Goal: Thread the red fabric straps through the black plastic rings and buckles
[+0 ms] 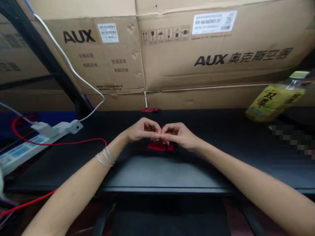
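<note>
My left hand (145, 129) and my right hand (180, 135) meet at the fingertips above the dark table (162, 175). Both are closed in a pinch, thumbs against forefingers, on a red strap (161, 147). Some of its red shows between and behind the fingers, and a flat length hangs or lies just below them, with a black buckle-like end at the right. The fingers hide the rest of the strap. Farther back, by the carton, lies a second red strap (149, 110) with a black end, apart from both hands.
Large cardboard cartons (169, 72) wall off the back. A thin white stick (146, 100) stands against them. At left are a power strip (23, 147), a white cable (66, 59) and a red cable (61, 143). A yellow-labelled bottle (273, 101) leans at right.
</note>
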Motion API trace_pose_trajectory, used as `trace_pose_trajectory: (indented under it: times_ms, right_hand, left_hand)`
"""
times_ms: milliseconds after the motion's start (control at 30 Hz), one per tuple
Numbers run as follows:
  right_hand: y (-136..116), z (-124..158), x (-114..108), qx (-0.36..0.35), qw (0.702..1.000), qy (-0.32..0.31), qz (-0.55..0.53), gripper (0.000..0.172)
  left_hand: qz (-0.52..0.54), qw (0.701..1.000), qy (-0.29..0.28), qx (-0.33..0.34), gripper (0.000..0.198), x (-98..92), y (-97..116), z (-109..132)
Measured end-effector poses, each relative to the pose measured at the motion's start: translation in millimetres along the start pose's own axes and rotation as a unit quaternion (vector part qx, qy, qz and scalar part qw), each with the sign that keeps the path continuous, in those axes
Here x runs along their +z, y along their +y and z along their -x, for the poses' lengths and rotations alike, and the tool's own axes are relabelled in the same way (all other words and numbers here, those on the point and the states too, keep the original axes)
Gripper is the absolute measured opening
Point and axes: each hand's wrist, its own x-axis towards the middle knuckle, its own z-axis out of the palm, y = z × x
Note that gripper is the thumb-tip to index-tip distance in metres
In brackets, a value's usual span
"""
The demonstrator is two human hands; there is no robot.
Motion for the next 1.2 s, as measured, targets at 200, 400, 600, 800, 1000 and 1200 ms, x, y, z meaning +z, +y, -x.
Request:
trace_pose_trajectory:
  times_ms: [200, 400, 600, 800, 1000, 1200]
  right_hand:
    - [-1.8, -0.1, 1.2, 0.007, 1.0, 0.004, -0.004, 0.035]
    - [-1.2, 0.0, 0.2, -0.004, 1.0, 0.0, 0.002, 0.034]
    - [-1.2, -0.3, 0.4, 0.002, 1.0, 0.006, -0.001, 0.035]
    - [-1.2, -0.6, 0.2, -0.004, 1.0, 0.007, -0.006, 0.032]
    - [-1.4, 0.1, -0.2, -0.001, 1.0, 0.008, -0.009, 0.032]
    - [-0.8, -0.7, -0.7, 0.001, 1.0, 0.02, -0.023, 0.033]
  left_hand:
    - [0.002, 1.0, 0.007, -0.01, 0.026, 0.8, 1.3, -0.1]
    - [-0.002, 1.0, 0.013, -0.013, 0.029, 1.1, 1.8, -0.5]
    - [-0.003, 0.999, 0.028, -0.015, 0.03, 2.0, 0.8, -0.9]
    - [-0.004, 0.999, 0.032, -0.013, 0.03, 2.0, 0.5, -1.6]
    - [-0.006, 0.999, 0.031, -0.009, 0.029, 2.0, 1.0, -1.3]
    - [-0.003, 0.999, 0.048, 0.008, 0.028, 4.0, 0.6, -2.4]
